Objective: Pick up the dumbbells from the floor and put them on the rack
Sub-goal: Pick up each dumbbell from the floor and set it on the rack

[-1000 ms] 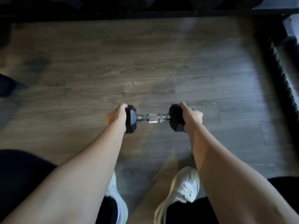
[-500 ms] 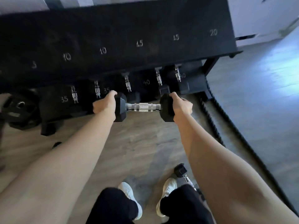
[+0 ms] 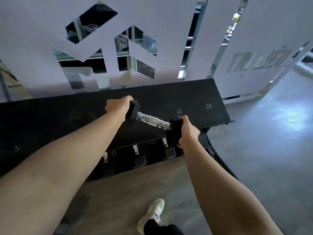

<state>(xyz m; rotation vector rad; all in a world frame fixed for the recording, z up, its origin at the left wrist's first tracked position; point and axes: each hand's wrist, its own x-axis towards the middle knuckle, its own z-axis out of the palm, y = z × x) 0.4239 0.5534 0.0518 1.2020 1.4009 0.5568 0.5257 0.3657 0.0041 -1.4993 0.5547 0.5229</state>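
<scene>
I hold a black hex dumbbell [image 3: 153, 122] with a chrome handle over the top shelf of the black rack [image 3: 194, 95]. My left hand [image 3: 117, 106] grips its far left head and my right hand [image 3: 188, 131] grips its near right head. The dumbbell is angled, its left end farther from me and its right end nearer. It hangs near the chalked marks 15 and 20; whether it touches the shelf I cannot tell. The top shelf holds no other dumbbell that I can see.
The lower shelf carries several heavier dumbbells [image 3: 135, 150] marked 35 and 40. A white cut-out wall panel [image 3: 152, 22] stands behind the rack. A thick black rope [image 3: 220, 160] lies on the floor at the rack's right end. My white shoe [image 3: 152, 214] is below.
Both hands have lifted the dumbbell from floor level up over the rack's top shelf. It has turned from level to angled, left end away from me.
</scene>
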